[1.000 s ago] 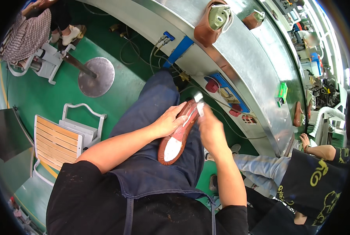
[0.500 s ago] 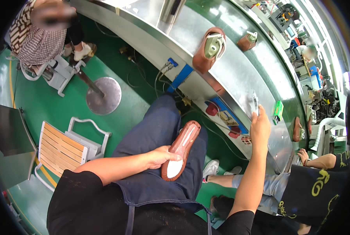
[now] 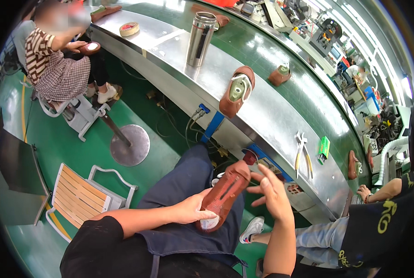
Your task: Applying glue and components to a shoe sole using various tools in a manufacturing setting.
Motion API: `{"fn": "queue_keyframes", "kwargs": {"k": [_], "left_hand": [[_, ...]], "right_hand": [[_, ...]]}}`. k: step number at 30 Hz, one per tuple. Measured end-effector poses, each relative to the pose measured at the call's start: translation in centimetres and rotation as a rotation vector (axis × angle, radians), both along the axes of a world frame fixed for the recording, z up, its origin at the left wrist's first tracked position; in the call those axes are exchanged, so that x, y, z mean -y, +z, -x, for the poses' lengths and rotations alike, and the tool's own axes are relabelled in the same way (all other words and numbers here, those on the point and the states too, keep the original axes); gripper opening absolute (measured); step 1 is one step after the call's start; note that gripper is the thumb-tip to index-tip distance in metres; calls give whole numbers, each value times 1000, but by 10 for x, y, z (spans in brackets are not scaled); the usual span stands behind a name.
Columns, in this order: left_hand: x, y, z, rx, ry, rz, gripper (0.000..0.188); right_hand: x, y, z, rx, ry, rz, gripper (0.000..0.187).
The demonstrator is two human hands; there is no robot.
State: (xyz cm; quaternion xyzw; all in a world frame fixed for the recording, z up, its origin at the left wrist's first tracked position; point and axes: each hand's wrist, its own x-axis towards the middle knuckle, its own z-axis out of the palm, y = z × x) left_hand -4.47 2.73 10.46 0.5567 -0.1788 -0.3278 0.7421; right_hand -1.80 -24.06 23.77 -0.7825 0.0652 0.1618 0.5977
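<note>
I have the left hand (image 3: 191, 208) clamped on a reddish-brown shoe (image 3: 221, 198) over the lap, underside showing, grooved along the middle and whitish at its near end, while the right hand (image 3: 275, 199) spreads its fingers just beside the far end. To the right I see yellow lettering on a co-worker's dark shirt (image 3: 362, 222). Farther off, on the metal bench (image 3: 281, 134), pliers (image 3: 302, 155) lie left of a green box (image 3: 324, 148), and farther left stands a steel tumbler (image 3: 201, 39), contents of both hidden from me.

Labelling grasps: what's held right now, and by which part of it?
Left hand holds the brown shoe near its white patch end. Right hand: open, holding nothing.
</note>
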Motion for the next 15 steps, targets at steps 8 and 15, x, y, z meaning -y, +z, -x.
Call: {"fn": "queue_keyframes", "kwargs": {"k": [8, 15], "left_hand": [[-34, 44, -53, 1025, 253, -276, 87], [-52, 54, -84, 1348, 528, -304, 66]], "right_hand": [[-48, 14, 32, 42, 181, -416, 140], [-101, 25, 34, 234, -69, -490, 97]]}}
